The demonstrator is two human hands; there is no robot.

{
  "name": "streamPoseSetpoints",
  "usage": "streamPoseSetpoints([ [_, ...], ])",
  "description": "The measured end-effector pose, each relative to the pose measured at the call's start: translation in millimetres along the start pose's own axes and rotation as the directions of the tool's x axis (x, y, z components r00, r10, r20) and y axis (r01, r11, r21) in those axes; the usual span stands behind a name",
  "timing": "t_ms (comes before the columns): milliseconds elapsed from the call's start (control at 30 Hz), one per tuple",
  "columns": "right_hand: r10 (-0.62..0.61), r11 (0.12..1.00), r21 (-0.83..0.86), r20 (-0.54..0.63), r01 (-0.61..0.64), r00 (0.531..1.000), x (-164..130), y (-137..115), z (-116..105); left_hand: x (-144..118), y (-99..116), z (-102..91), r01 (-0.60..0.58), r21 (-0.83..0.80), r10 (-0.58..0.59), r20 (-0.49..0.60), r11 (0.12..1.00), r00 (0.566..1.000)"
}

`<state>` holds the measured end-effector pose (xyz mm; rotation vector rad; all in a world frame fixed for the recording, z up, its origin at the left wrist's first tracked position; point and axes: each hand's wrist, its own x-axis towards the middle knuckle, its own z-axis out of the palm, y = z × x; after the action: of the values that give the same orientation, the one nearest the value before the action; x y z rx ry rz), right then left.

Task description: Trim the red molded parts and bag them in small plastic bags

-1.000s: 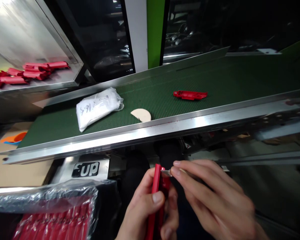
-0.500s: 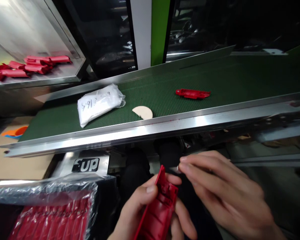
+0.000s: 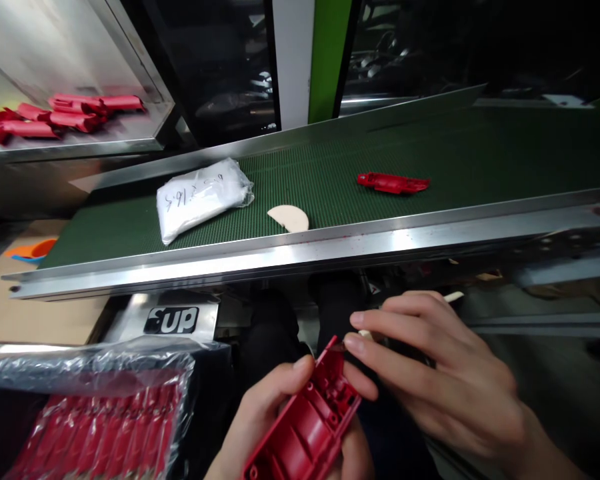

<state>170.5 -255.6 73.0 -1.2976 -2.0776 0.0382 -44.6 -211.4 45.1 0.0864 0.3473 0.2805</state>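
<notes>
My left hand (image 3: 273, 417) grips a red plastic housing (image 3: 307, 427) low in the middle, its ribbed hollow inner side turned up toward me. My right hand (image 3: 433, 373) pinches a small thin tool (image 3: 367, 335) whose tip touches the housing's top corner. A pale handle end (image 3: 454, 296) sticks out behind my right hand. Both hands are below the front rail of the conveyor.
A green conveyor belt (image 3: 330, 180) with a steel rail (image 3: 300, 250) carries a white plastic bag (image 3: 200, 197), a beige half-disc (image 3: 289, 217) and a red part (image 3: 394, 182). Red parts (image 3: 60, 117) lie on a steel shelf upper left. A clear bag of red parts (image 3: 100, 420) sits lower left.
My left hand has turned the red housing from edge-on to flat, showing its inner side. My right hand stayed at the housing's top end with the small tool.
</notes>
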Motion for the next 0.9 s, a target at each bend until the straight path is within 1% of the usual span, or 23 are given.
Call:
streamPoseSetpoints([
  [100,-0.020,1.000,-0.011,-0.001,0.020,1.000,1,2,1,5,3,9.4,-0.002,0.008,0.001,0.113,1.000,0.994],
  [200,-0.041,0.999,-0.018,0.000,0.041,0.999,2,4,1,9,4,12.7,-0.017,-0.003,0.017,0.175,1.000,0.984],
  [267,-0.043,0.999,-0.026,-0.012,0.043,0.999,1,5,1,10,3,12.0,-0.020,-0.006,0.020,0.173,1.000,0.985],
  [367,-0.038,0.998,-0.047,-0.020,0.037,0.999,-1,4,1,10,4,11.1,-0.025,-0.013,0.026,0.142,1.000,0.990],
  [500,-0.030,0.997,-0.069,-0.017,0.029,0.999,1,5,-1,9,4,11.1,0.018,0.008,-0.019,0.091,1.000,0.996],
  [567,-0.002,0.996,-0.091,-0.065,-0.004,0.998,4,8,-5,7,2,9.6,0.040,0.050,-0.043,0.051,0.998,0.998],
  [633,0.040,0.991,-0.124,-0.160,-0.060,0.986,6,11,-9,5,1,7.0,0.068,0.116,-0.068,0.001,0.991,0.998],
  [667,0.054,0.988,-0.131,-0.202,-0.082,0.978,6,11,-12,4,1,5.9,0.094,0.141,-0.096,0.010,0.986,0.995],
  [733,0.086,0.988,-0.107,-0.231,-0.113,0.969,5,8,-15,5,3,6.1,0.108,0.149,-0.115,0.040,0.983,0.993],
  [767,0.101,0.990,-0.079,-0.215,-0.121,0.971,4,3,-15,7,6,8.2,0.089,0.128,-0.096,0.049,0.988,0.994],
  [800,0.110,0.992,-0.045,-0.184,-0.120,0.977,3,-4,-15,9,10,11.6,0.049,0.108,-0.053,0.033,0.993,0.998],
  [833,0.112,0.993,-0.014,-0.145,-0.115,0.983,1,-12,-13,11,15,16.3,-0.015,0.098,0.017,-0.017,0.995,1.000],
  [867,0.122,0.993,0.010,-0.110,-0.122,0.986,0,-21,-9,14,21,21.7,-0.093,0.104,0.103,-0.089,0.990,0.991],
  [900,0.131,0.991,0.022,-0.083,-0.130,0.988,-1,-31,-5,17,26,27.4,-0.169,0.131,0.188,-0.156,0.977,0.970],
])
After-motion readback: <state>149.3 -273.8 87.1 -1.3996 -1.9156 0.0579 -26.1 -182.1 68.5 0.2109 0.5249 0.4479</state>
